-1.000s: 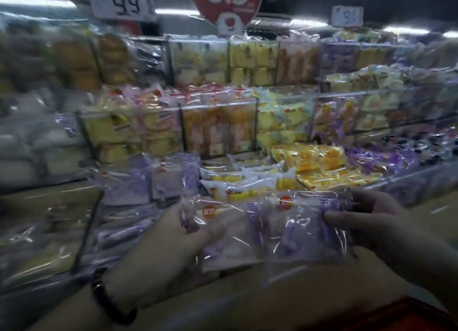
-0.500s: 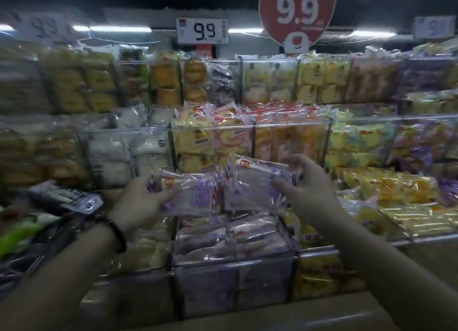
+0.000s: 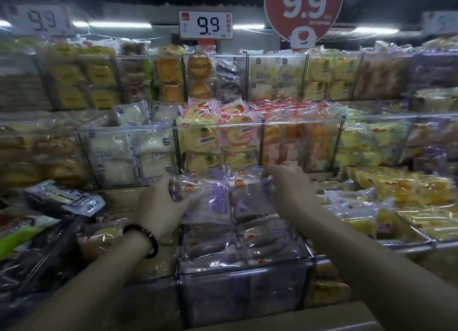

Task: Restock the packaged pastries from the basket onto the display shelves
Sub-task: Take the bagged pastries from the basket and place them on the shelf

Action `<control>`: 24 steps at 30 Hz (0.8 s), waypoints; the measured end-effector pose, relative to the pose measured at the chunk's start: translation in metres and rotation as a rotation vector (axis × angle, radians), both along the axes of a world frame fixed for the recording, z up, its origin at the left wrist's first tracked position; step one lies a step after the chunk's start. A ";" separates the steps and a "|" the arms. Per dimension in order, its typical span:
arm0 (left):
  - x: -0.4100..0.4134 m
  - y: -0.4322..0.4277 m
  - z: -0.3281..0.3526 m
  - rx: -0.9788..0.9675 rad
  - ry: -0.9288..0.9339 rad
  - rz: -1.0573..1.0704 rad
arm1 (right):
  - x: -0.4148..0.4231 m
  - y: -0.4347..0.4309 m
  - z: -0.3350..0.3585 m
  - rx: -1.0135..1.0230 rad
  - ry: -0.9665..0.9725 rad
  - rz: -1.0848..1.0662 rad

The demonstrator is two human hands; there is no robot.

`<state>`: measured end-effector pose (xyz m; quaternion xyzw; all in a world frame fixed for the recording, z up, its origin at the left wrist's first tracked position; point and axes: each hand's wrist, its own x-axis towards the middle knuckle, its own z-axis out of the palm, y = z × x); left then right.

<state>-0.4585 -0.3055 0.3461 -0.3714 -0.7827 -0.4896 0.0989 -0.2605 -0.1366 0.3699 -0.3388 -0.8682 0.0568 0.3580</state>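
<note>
My left hand (image 3: 162,205) grips the left edge of a clear pastry pack with purple print (image 3: 208,201). My right hand (image 3: 287,189) grips the top right edge of a second purple-print pack (image 3: 250,200) beside it. Both packs are held low, right over the clear bin (image 3: 243,271) on the bottom shelf, which holds several packs of the same kind. A dark bead bracelet (image 3: 148,239) circles my left wrist. No basket is in view.
Clear bins of yellow, orange and white packaged pastries (image 3: 215,142) fill the shelves behind. Dark and green packs (image 3: 62,201) lie loose at the left. Yellow packs (image 3: 396,199) fill the bin to the right. Price signs reading 9.9 (image 3: 205,24) hang above.
Both hands have lowered the two purple packs from mid-shelf height down onto the purple-pack bin. The view has moved closer to the shelves.
</note>
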 end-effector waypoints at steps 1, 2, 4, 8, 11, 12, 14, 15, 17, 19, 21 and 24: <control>0.004 0.002 0.000 -0.018 0.047 0.015 | -0.001 0.001 -0.001 -0.020 -0.003 0.005; 0.008 0.003 0.000 -0.039 0.090 0.036 | -0.002 0.002 -0.003 -0.033 -0.006 0.008; 0.015 0.007 -0.002 -0.064 0.144 0.056 | -0.001 0.005 -0.004 -0.050 -0.001 0.012; 0.022 0.013 -0.002 -0.026 0.105 0.035 | 0.002 0.008 0.001 -0.042 -0.070 -0.004; 0.025 0.019 -0.004 -0.048 0.047 0.008 | 0.001 0.005 0.007 -0.023 -0.190 -0.026; 0.026 0.021 -0.006 -0.081 0.044 0.008 | 0.001 0.004 0.008 -0.011 -0.204 -0.039; 0.025 0.023 -0.009 -0.134 0.064 0.024 | 0.001 0.002 0.006 0.076 -0.260 -0.107; 0.022 0.022 -0.011 -0.166 0.091 0.036 | 0.000 0.001 0.006 0.139 -0.313 -0.150; 0.020 0.015 -0.010 -0.305 0.226 0.118 | 0.000 -0.002 0.005 0.152 -0.408 -0.183; 0.022 0.007 -0.008 -0.401 0.466 0.236 | 0.002 -0.005 0.007 0.090 -0.460 -0.151; 0.032 0.003 -0.004 -0.408 0.648 0.147 | 0.004 -0.007 0.007 0.107 -0.457 -0.111; 0.042 0.010 -0.001 -0.440 0.692 -0.020 | 0.004 -0.013 -0.002 0.188 -0.366 -0.016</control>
